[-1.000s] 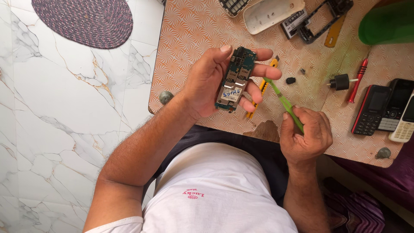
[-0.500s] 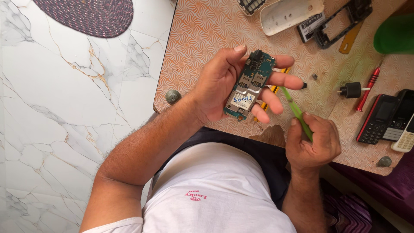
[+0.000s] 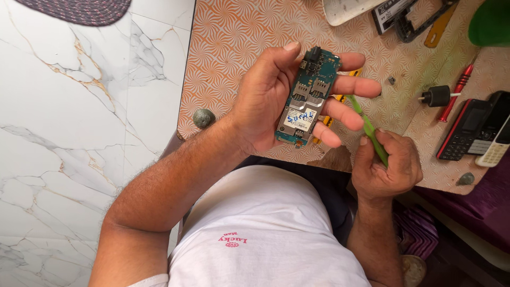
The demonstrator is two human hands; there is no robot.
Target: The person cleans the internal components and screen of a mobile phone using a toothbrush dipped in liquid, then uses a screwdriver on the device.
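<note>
From my feed the left hand (image 3: 271, 101) cradles the circuit board (image 3: 308, 95) by its edges; thin, light, fragile stuff; right hand (image 3: 385, 165) fisted round the green pry tool (image 3: 369, 130).

Green circuit board (image 3: 308, 95), orange swirl-patterned table (image 3: 234, 48), white-marble floor (image 3: 79, 133).

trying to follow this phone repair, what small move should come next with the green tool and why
Probably bring the green tool up to the circuit board. The left hand holds the board face up with its slots exposed, while the right hand grips the tool just below it, tip near the fingers but not touching the board.
</note>
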